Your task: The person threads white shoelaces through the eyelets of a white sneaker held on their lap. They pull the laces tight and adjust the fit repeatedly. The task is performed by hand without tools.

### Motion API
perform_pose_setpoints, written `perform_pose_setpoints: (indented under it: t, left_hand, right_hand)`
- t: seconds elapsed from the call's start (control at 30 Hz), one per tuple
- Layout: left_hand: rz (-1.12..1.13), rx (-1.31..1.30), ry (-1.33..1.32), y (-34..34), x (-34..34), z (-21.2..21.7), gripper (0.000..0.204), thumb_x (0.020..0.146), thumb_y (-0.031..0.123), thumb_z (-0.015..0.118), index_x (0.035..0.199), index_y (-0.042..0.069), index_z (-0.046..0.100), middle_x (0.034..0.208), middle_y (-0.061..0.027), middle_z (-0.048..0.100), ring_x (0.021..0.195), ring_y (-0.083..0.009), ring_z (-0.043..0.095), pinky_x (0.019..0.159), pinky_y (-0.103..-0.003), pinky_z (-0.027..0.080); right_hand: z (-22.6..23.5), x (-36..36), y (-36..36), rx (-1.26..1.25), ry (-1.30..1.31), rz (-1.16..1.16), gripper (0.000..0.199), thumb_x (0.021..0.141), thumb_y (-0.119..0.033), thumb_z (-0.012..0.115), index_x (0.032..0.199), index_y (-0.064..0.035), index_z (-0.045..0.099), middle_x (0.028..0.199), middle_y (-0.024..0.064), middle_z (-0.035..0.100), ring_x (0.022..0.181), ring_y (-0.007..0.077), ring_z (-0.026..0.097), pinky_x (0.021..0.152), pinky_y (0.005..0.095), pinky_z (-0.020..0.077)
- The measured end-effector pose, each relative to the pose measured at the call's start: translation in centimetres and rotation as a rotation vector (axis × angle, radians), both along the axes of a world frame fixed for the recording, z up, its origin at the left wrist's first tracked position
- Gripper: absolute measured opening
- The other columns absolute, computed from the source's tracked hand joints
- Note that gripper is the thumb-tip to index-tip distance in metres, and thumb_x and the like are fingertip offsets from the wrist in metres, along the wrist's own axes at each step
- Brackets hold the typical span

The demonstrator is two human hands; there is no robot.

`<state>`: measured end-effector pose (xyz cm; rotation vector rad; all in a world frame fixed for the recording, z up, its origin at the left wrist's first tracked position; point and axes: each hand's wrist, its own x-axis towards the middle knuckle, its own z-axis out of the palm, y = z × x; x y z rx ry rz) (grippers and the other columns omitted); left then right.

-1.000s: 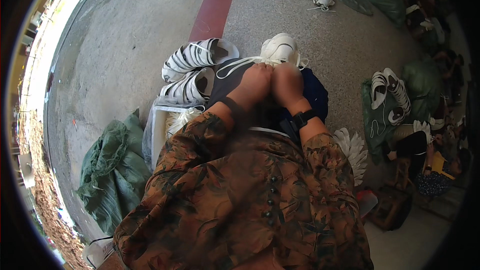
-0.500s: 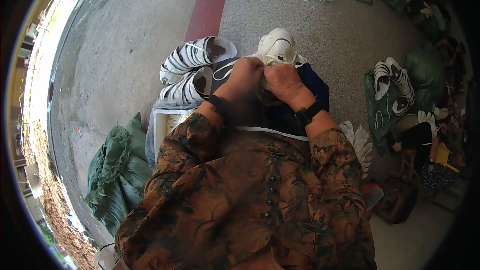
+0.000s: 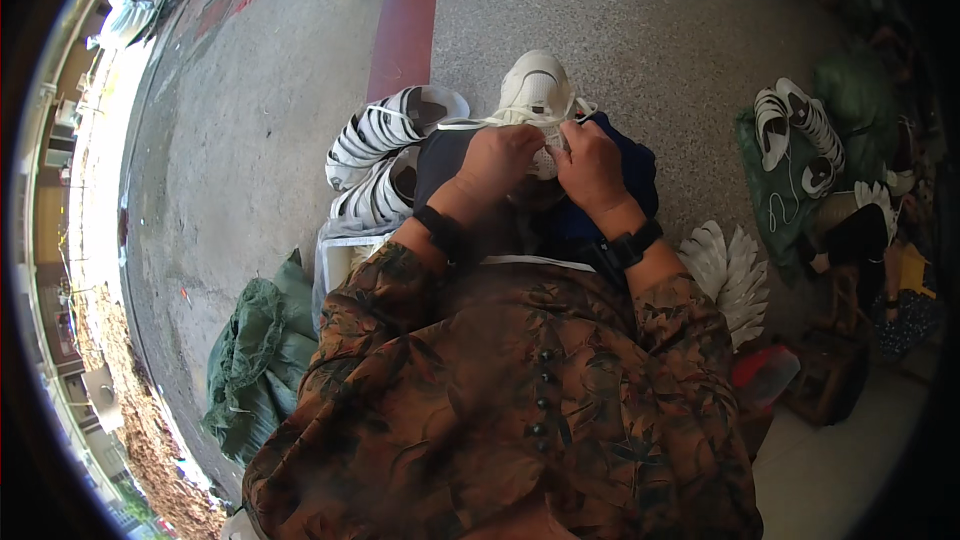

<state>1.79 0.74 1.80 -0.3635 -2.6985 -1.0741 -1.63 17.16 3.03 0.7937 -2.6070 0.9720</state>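
On my lap rests a cream-white sneaker, its toe pointing away from me. A white shoelace loops out to its left, and more of it shows on the right side. My left hand is closed over the near part of the shoe, its fingertips pinching the lace. Close beside it, my right hand pinches the lace between thumb and forefinger. The two hands partly cover the shoe's opening and heel.
Striped white-and-black sneakers stand beside my left knee, by a white box. A green sack lies at left. More striped sneakers sit on green sacking at right, near another person's hand. Fanned white pieces lie by my right elbow.
My hands have moved slightly apart and nearer me, showing more of the shoe's tongue and laces. The whole view has shifted a little.
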Motion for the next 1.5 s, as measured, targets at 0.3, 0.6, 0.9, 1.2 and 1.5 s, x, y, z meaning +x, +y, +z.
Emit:
perform_pose_setpoints:
  t: [0.3,0.6,0.9,1.2,1.5]
  left_hand:
    - [0.031,-0.371,0.016,3.2,-2.5,-0.9,0.008,0.073,0.015,0.060,0.078,0.010,0.063,0.076,-0.0095,0.063,0.072,-0.0293,0.063,0.060,-0.037,0.051]
    - [-0.624,-0.382,0.107,0.1,-2.7,2.3,0.009,0.077,0.011,0.059,0.072,0.005,0.061,0.071,-0.0073,0.062,0.071,-0.0237,0.062,0.064,-0.033,0.049]
    - [-0.336,0.364,-0.251,-2.7,1.3,0.6,0.005,0.082,0.005,0.063,0.081,0.000,0.062,0.073,-0.0024,0.058,0.073,-0.0079,0.053,0.068,-0.025,0.044]
    - [-0.215,0.065,0.057,-1.5,1.2,1.6,0.011,0.077,0.006,0.064,0.088,0.003,0.065,0.075,-0.0107,0.061,0.070,-0.0257,0.059,0.067,-0.031,0.048]
    - [0.098,-0.312,0.150,-0.8,0.5,0.6,0.004,0.072,0.013,0.063,0.076,0.012,0.063,0.069,-0.0058,0.060,0.068,-0.0263,0.059,0.059,-0.037,0.049]
  right_hand:
    - [-3.9,-1.3,0.2,-0.056,-0.091,-0.098,0.009,0.072,-0.009,0.062,0.070,-0.0006,0.060,0.068,0.0220,0.057,0.068,0.0399,0.058,0.061,0.0456,0.0478]
    - [-3.1,-1.5,1.0,-0.169,-0.294,-0.189,0.008,0.070,-0.010,0.061,0.065,-0.0047,0.059,0.069,0.0189,0.060,0.069,0.0369,0.060,0.060,0.0433,0.0478]
    - [0.0,0.1,1.4,-0.171,0.105,0.371,0.014,0.074,-0.004,0.058,0.085,-0.0054,0.065,0.103,0.0160,0.059,0.075,0.0342,0.063,0.066,0.0373,0.0520]
    - [-2.5,-0.3,0.9,-0.409,-0.226,0.239,0.003,0.081,-0.004,0.057,0.080,-0.0024,0.059,0.064,0.0099,0.060,0.065,0.0245,0.063,0.058,0.0321,0.0487]
    - [-3.7,-1.9,0.5,-0.692,-0.569,0.151,0.006,0.082,-0.001,0.054,0.079,0.0016,0.058,0.061,0.0058,0.059,0.054,0.0104,0.054,0.052,0.0256,0.0434]
